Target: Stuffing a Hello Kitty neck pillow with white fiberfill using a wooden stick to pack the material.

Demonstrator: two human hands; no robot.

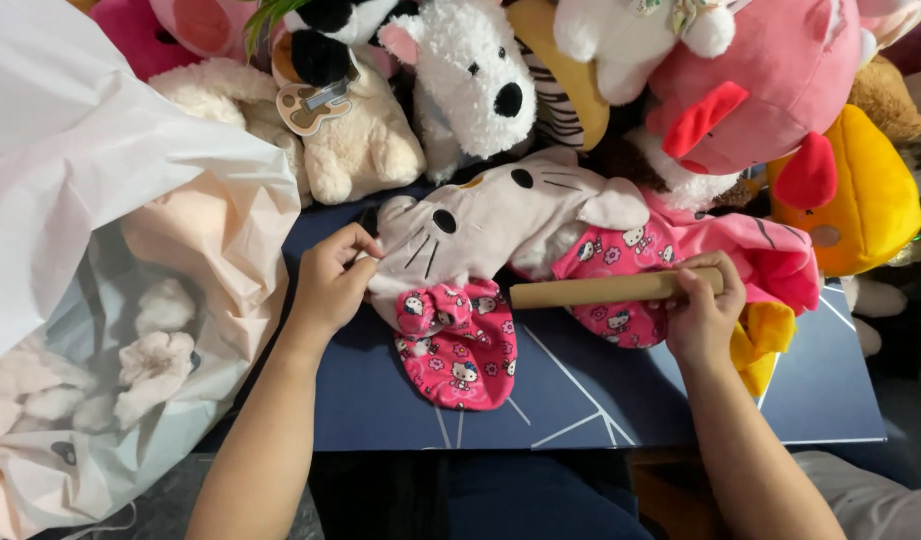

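Your left hand [332, 280] pinches the flat, unstuffed cat plush [480, 235] by its ear to steady it on the navy tabletop [600, 400], while your right hand [702, 305] is clenched around the cardboard tube [590, 291] lying across its body.

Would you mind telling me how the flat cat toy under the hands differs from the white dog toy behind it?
The flat cat toy lies limp and unstuffed on the dark blue board; the white dog toy is plump and sits in the pile. The cat toy wears pink printed clothes; the dog toy shows none. The left hand pinches the cat toy's edge while the right hand holds a cardboard tube over it; no hand touches the dog toy. Both are pale soft animals.
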